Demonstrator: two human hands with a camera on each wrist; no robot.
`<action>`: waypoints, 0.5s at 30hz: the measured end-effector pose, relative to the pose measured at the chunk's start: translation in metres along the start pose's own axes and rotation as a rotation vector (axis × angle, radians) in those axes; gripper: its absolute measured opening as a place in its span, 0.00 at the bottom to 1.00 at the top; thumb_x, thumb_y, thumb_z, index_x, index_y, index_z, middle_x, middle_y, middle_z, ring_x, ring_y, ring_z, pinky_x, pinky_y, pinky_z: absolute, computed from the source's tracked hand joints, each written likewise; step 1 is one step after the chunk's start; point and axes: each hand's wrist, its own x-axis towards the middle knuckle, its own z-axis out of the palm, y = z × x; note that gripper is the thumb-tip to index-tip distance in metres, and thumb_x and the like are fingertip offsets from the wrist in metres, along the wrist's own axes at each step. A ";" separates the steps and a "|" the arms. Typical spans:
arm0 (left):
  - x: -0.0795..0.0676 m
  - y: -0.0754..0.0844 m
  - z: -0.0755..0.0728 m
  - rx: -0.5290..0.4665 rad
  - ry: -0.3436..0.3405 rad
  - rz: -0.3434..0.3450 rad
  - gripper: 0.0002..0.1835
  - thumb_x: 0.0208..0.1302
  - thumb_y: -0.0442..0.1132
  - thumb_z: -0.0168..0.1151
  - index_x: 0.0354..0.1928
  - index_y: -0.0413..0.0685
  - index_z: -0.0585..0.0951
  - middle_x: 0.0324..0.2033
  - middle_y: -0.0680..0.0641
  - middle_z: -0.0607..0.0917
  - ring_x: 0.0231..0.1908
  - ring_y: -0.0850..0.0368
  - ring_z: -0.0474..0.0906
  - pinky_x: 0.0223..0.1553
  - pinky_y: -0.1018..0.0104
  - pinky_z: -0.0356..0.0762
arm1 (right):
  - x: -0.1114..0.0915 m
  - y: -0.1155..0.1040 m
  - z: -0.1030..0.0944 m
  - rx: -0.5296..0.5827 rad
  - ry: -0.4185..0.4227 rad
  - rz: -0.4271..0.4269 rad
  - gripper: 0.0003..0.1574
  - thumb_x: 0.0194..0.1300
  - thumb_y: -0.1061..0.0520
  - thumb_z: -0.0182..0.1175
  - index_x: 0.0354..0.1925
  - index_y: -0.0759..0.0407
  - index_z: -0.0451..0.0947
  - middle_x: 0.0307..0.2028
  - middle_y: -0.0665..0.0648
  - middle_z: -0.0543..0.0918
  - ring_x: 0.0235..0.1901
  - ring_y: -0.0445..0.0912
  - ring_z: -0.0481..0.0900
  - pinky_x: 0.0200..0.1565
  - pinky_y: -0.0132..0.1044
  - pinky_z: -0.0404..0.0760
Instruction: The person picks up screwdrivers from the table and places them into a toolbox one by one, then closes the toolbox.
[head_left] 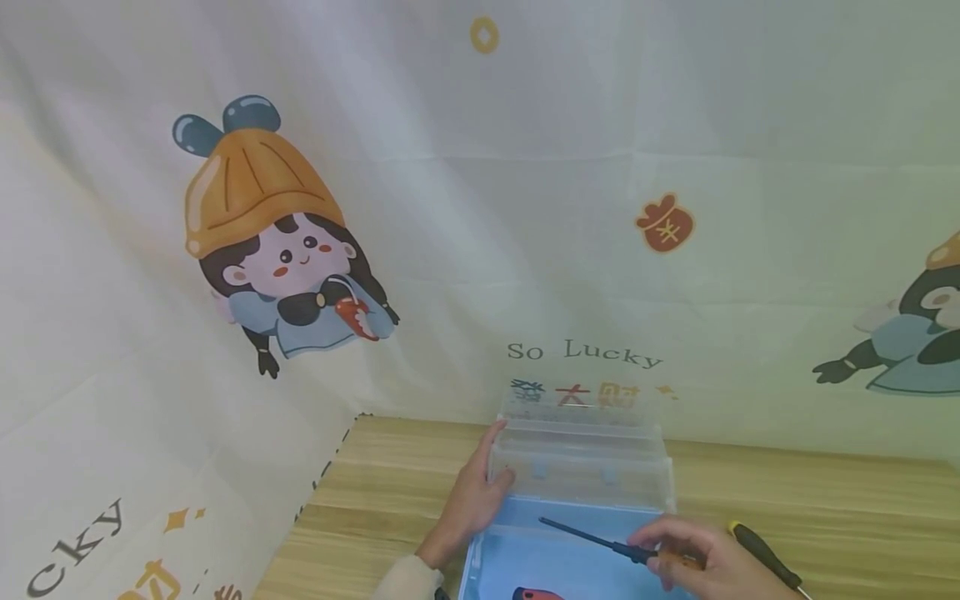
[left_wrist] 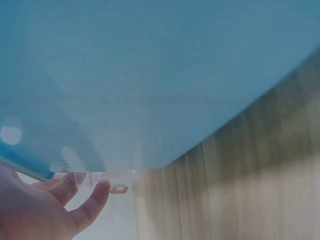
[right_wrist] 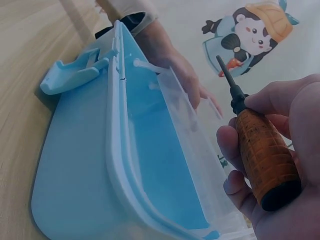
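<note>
My right hand (head_left: 701, 554) grips a screwdriver (right_wrist: 265, 157) by its orange and black handle. The dark shaft points left over a light-blue plastic box (right_wrist: 75, 165), whose transparent lid (head_left: 581, 477) is raised at the back. At the lid's left edge, my left hand (head_left: 468, 496) holds on with thumb and fingers. A red and black object (head_left: 536, 594) lies inside the box, cut off by the frame's bottom. In the left wrist view, the blue box wall hides most of the scene, with the left fingers (left_wrist: 92, 207) below it.
A second tool with a black and yellow handle (head_left: 765, 554) lies on the wood-grain table (head_left: 405, 467), right of the box. Behind rises a pale printed cloth (head_left: 480, 250). A blue latch (right_wrist: 70, 75) sticks out from the box's front.
</note>
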 end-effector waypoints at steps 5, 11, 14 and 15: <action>0.000 0.000 0.000 -0.005 -0.006 -0.003 0.37 0.72 0.37 0.52 0.76 0.76 0.53 0.73 0.44 0.64 0.68 0.38 0.66 0.64 0.32 0.65 | 0.000 -0.001 0.002 -0.016 0.000 -0.012 0.18 0.74 0.67 0.48 0.57 0.63 0.76 0.48 0.43 0.82 0.34 0.47 0.82 0.37 0.33 0.83; -0.001 0.000 0.000 -0.001 -0.005 0.017 0.37 0.72 0.36 0.52 0.76 0.73 0.54 0.73 0.44 0.65 0.68 0.38 0.67 0.63 0.32 0.66 | 0.001 -0.003 0.005 -0.020 -0.014 0.015 0.17 0.74 0.66 0.48 0.57 0.64 0.77 0.49 0.44 0.82 0.34 0.46 0.82 0.37 0.34 0.83; -0.002 0.000 0.001 0.006 -0.005 0.022 0.37 0.72 0.36 0.51 0.76 0.74 0.54 0.73 0.46 0.65 0.68 0.40 0.66 0.64 0.32 0.65 | 0.001 -0.003 0.006 0.027 -0.031 0.095 0.17 0.75 0.63 0.48 0.57 0.65 0.76 0.49 0.45 0.82 0.35 0.45 0.81 0.38 0.32 0.82; -0.002 -0.001 0.001 0.006 -0.004 0.023 0.37 0.72 0.36 0.51 0.76 0.75 0.54 0.73 0.46 0.65 0.68 0.40 0.66 0.64 0.32 0.65 | 0.001 -0.003 0.007 0.049 -0.036 0.119 0.17 0.75 0.62 0.48 0.57 0.64 0.77 0.49 0.45 0.82 0.35 0.44 0.81 0.39 0.31 0.81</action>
